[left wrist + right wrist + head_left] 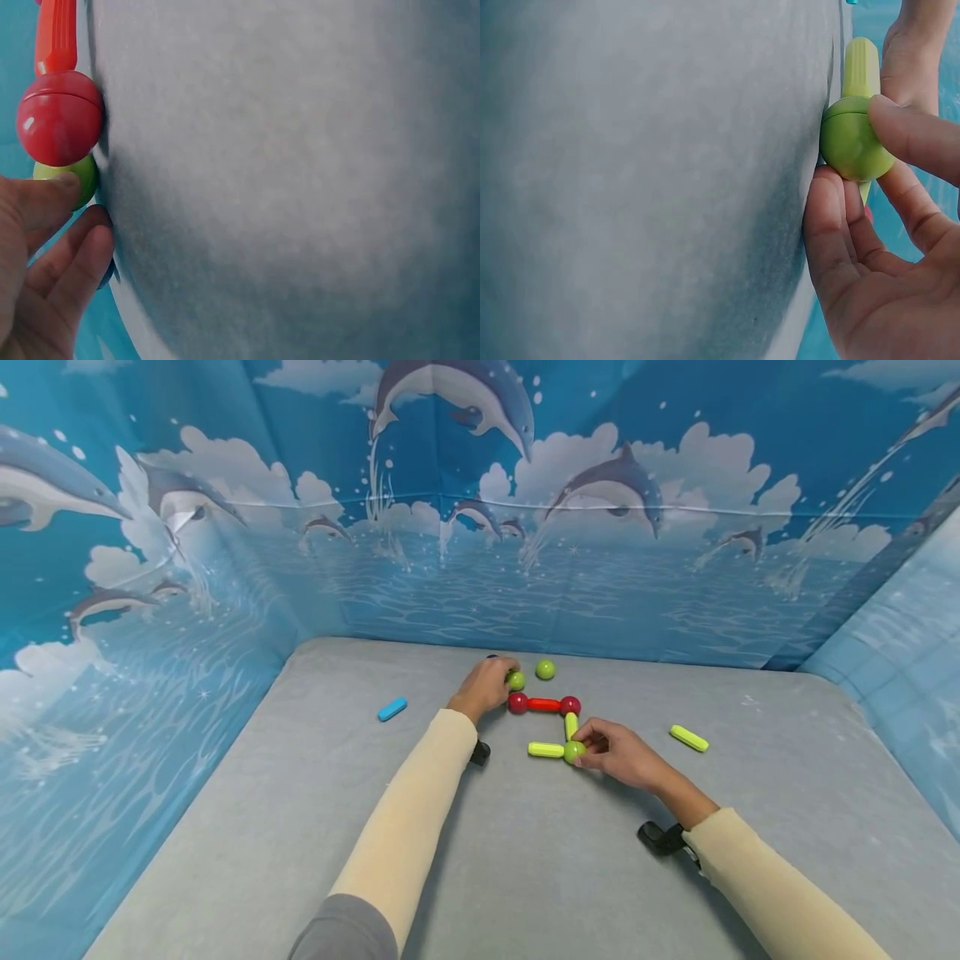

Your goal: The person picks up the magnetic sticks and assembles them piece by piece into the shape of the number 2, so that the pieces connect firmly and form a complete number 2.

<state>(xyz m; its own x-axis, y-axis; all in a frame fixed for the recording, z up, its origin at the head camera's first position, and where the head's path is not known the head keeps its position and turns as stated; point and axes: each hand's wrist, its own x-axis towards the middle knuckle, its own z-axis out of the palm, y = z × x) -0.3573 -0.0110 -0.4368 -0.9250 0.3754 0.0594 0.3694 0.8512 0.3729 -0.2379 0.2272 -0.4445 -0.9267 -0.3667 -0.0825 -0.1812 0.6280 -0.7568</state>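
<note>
My right hand (618, 752) pinches a green ball (855, 139) between thumb and fingers. Two yellow-green rods join that ball: one yellow-green rod (546, 749) points left, the other yellow-green rod (572, 725) runs back to a red ball (570, 705). From there a red rod (543, 704) leads left to a second red ball (517, 702). Just behind that ball, my left hand (486, 685) holds another green ball (516, 681), its thumb on the ball in the left wrist view. A dark blue piece (492, 656) is mostly hidden behind the left hand.
A loose green ball (545, 669) lies toward the back of the grey surface (495, 860). A blue rod (392, 709) lies at the left, a yellow-green rod (688, 738) at the right. Dolphin-print curtains (480, 585) border the back and sides.
</note>
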